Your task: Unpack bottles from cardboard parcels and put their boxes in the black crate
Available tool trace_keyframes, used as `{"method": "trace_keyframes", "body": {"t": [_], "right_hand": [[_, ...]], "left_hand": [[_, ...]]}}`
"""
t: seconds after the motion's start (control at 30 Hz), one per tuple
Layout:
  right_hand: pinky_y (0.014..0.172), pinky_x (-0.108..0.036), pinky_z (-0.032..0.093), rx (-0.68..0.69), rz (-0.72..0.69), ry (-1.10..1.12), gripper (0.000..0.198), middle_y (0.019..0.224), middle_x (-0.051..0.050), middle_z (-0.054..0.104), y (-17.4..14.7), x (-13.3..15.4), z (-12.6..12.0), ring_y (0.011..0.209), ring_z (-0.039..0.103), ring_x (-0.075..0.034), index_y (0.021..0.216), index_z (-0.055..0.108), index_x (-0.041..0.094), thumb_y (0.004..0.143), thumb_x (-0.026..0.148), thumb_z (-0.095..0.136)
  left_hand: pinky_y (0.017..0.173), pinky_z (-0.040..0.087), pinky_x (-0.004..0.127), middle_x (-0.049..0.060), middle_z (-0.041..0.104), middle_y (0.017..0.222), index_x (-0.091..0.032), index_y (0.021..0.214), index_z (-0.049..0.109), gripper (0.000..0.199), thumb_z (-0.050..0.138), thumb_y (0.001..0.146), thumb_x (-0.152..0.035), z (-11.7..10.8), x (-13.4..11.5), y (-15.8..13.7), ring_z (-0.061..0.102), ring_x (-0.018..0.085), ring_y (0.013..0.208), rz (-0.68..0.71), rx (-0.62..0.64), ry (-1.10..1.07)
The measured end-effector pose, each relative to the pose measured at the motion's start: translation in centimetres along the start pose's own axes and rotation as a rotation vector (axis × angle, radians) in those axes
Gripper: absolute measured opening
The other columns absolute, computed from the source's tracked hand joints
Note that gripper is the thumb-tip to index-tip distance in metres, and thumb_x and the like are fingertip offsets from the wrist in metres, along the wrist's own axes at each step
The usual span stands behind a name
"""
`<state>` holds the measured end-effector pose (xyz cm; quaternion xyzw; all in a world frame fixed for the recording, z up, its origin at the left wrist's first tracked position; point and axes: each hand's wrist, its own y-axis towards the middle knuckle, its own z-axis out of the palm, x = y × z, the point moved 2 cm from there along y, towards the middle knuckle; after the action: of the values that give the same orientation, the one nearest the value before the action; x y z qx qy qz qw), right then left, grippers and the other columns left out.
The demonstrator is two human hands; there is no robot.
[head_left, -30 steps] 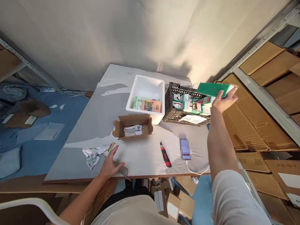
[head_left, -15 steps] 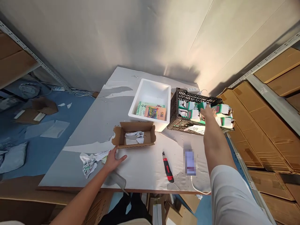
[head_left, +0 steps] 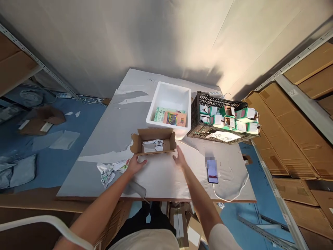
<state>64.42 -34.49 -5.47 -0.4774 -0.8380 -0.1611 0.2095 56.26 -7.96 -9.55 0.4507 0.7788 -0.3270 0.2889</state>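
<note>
An open brown cardboard box (head_left: pixel 153 152) lies at the middle of the table, with white printed paper pieces (head_left: pixel 156 145) inside. At its front left corner is my left hand (head_left: pixel 136 165), thumb spread from the fingers, fingertips at the cardboard. My right hand (head_left: pixel 180 159) is beside the box's right end, thumb and fingers apart, nothing in it. Crumpled printed paper (head_left: pixel 108 173) lies left of my left hand. Behind the box stands a white foam box (head_left: pixel 151 119) holding a green printed sheet (head_left: pixel 160 114) and an orange one (head_left: pixel 182 119). The red and black utility knife is not visible now.
A black plastic crate (head_left: pixel 195 129) with several green and white small boxes (head_left: pixel 246 113) stands at the back right. A phone (head_left: pixel 212 175) on a white cable (head_left: pixel 235 198) lies to the right. Shelves of cartons (head_left: pixel 270 132) flank the table's right side.
My right hand has left the crate and come down to the cardboard box's right end. My left hand stays by its left corner. The view has shifted slightly.
</note>
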Motion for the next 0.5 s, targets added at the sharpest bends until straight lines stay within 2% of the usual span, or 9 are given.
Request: {"method": "trace_keyframes", "body": {"t": [0.03, 0.1, 0.17, 0.23, 0.3, 0.4, 0.5], "right_hand": [[0.087, -0.046, 0.051, -0.018, 0.06, 0.059, 0.053, 0.115, -0.014, 0.061, -0.4, 0.6, 1.6, 0.107, 0.06, -0.027, 0.137, 0.039, 0.02, 0.084, 0.022, 0.04], [0.085, -0.042, 0.052, -0.089, 0.213, 0.214, 0.044, 0.111, -0.015, 0.064, -1.9, 1.0, 3.3, 0.103, 0.062, -0.024, 0.129, 0.045, 0.015, 0.086, 0.023, 0.037], [0.084, -0.041, 0.052, -0.158, 0.332, 0.319, 0.036, 0.106, -0.015, 0.065, -4.6, 1.1, 3.6, 0.098, 0.063, -0.024, 0.119, 0.052, 0.015, 0.089, 0.028, 0.036], [0.079, -0.04, 0.053, -0.196, 0.402, 0.342, 0.034, 0.099, -0.014, 0.067, -7.8, 1.0, 3.6, 0.091, 0.065, -0.025, 0.11, 0.057, 0.016, 0.091, 0.036, 0.037], [0.073, -0.04, 0.054, -0.199, 0.457, 0.345, 0.034, 0.091, -0.013, 0.068, -10.4, 0.9, 3.7, 0.082, 0.066, -0.026, 0.101, 0.061, 0.019, 0.091, 0.041, 0.037], [0.069, -0.041, 0.054, -0.167, 0.503, 0.351, 0.034, 0.086, -0.012, 0.07, -12.5, 0.8, 4.4, 0.077, 0.067, -0.027, 0.093, 0.064, 0.02, 0.09, 0.043, 0.038], [0.073, -0.041, 0.055, -0.142, 0.477, 0.36, 0.037, 0.094, -0.013, 0.07, -13.6, 0.8, 5.1, 0.086, 0.068, -0.025, 0.1, 0.064, 0.019, 0.091, 0.037, 0.033]], "left_hand": [[0.068, 0.047, 0.034, 0.001, 0.059, 0.075, -0.019, 0.088, 0.056, 0.038, 0.069, 0.063, -0.044, 0.0, 0.1, -0.1, 0.06, 0.021, 0.075, 0.01, -0.021, -0.031], [0.073, 0.049, 0.035, 0.005, 0.062, 0.085, -0.017, 0.095, 0.058, 0.04, 0.064, 0.068, -0.045, -0.2, 0.3, -0.9, 0.06, 0.021, 0.082, 0.065, -0.073, -0.112], [0.079, 0.049, 0.035, 0.009, 0.063, 0.098, -0.016, 0.104, 0.059, 0.043, 0.058, 0.073, -0.047, -0.5, 0.7, -2.6, 0.06, 0.022, 0.092, 0.135, -0.103, -0.171], [0.083, 0.049, 0.037, 0.01, 0.063, 0.102, -0.016, 0.108, 0.06, 0.045, 0.053, 0.078, -0.049, -0.5, 1.2, -4.7, 0.06, 0.023, 0.096, 0.169, -0.08, -0.154], [0.083, 0.05, 0.039, 0.01, 0.064, 0.098, -0.016, 0.107, 0.063, 0.047, 0.051, 0.079, -0.052, -0.2, 1.7, -6.6, 0.06, 0.025, 0.093, 0.15, -0.031, -0.095], [0.082, 0.051, 0.04, 0.009, 0.065, 0.09, -0.016, 0.104, 0.067, 0.05, 0.049, 0.078, -0.055, 0.2, 2.3, -8.2, 0.062, 0.025, 0.085, 0.096, 0.025, -0.045], [0.086, 0.05, 0.041, 0.01, 0.067, 0.096, -0.015, 0.105, 0.067, 0.052, 0.05, 0.075, -0.053, 0.0, 3.1, -8.5, 0.063, 0.026, 0.092, 0.06, 0.057, -0.091]]}}
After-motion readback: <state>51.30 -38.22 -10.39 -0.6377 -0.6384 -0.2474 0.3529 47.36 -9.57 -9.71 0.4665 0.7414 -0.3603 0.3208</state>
